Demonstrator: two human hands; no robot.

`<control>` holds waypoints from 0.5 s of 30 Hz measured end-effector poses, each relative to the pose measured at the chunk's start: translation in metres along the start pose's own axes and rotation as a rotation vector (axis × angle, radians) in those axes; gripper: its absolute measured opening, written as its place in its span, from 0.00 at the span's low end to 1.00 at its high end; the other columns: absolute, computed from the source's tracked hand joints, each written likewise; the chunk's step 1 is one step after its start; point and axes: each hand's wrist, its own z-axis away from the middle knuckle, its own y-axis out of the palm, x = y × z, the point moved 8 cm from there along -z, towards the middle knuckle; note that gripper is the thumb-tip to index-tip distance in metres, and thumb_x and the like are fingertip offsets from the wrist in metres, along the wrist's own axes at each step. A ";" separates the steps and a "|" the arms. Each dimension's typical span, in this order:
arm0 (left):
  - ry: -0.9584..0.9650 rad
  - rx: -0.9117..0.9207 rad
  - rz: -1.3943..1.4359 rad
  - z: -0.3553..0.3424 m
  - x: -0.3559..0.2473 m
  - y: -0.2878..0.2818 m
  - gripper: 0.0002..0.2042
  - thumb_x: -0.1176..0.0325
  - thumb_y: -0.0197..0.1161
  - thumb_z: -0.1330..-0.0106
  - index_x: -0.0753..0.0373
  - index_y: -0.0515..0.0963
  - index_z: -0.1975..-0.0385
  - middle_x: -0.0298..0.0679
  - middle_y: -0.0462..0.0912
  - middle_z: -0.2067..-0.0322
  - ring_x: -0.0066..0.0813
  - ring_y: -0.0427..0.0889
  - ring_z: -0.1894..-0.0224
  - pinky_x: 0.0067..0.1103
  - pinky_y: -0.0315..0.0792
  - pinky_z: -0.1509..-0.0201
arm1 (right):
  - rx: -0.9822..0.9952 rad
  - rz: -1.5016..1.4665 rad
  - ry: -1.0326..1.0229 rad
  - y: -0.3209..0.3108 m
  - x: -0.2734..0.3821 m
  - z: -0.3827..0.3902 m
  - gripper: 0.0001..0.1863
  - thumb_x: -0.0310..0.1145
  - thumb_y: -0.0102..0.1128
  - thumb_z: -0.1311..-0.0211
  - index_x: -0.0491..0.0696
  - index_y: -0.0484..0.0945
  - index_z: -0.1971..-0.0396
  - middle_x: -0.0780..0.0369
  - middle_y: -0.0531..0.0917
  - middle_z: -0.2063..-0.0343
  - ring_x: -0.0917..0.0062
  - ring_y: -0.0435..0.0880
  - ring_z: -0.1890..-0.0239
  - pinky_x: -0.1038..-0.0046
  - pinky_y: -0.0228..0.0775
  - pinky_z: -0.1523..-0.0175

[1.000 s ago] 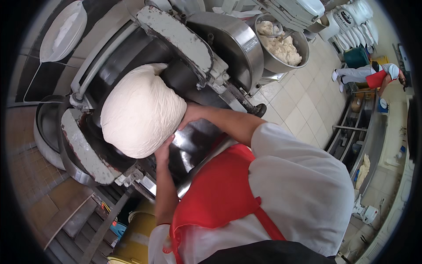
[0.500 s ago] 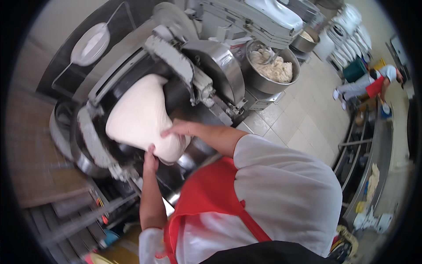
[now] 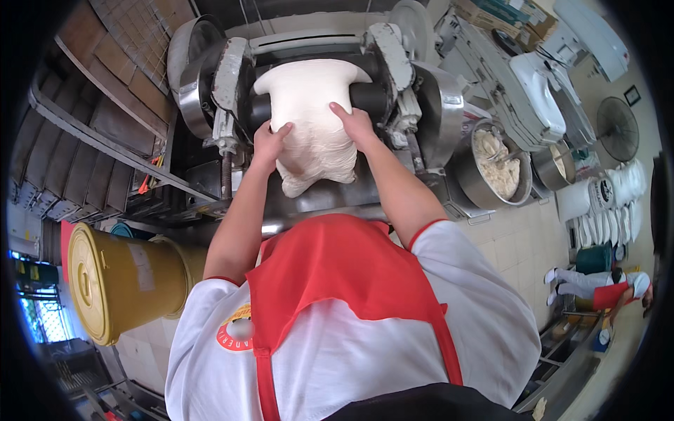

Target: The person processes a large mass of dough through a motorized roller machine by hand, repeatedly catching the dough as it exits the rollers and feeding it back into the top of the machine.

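A large pale sheet of dough [image 3: 313, 105] lies draped over the dark roller [image 3: 366, 99] of a metal roller machine with worn grey side housings [image 3: 229, 84]. Its lower part hangs in folds toward me above a steel tray [image 3: 309, 210]. My left hand [image 3: 272, 146] grips the dough's left edge, thumb pressed on the surface and fingers partly hidden. My right hand [image 3: 352, 125] holds the right edge higher up, thumb on top and fingers curled at the side.
At the right stand mixing bowls with dough [image 3: 497, 170], white sacks [image 3: 597, 224] and a fan [image 3: 616, 128]. A co-worker in a red apron [image 3: 607, 297] is at the far right. Yellow lidded bins [image 3: 133, 281] and a rack of metal pans [image 3: 77, 158] are at the left.
My view has swung round to face the machine squarely. The dough has gone from a bulky mound to a longer shape over the roller, and my hands now sit on its two sides.
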 end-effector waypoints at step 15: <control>-0.555 0.018 -0.379 0.038 0.251 -0.031 0.32 0.62 0.74 0.39 0.71 0.71 0.38 0.46 0.79 0.46 0.37 0.77 0.44 0.28 0.69 0.38 | 0.089 0.208 0.436 0.039 -0.211 0.029 0.58 0.48 0.78 0.51 0.39 0.51 0.26 0.46 0.65 0.31 0.62 0.67 0.29 0.65 0.58 0.26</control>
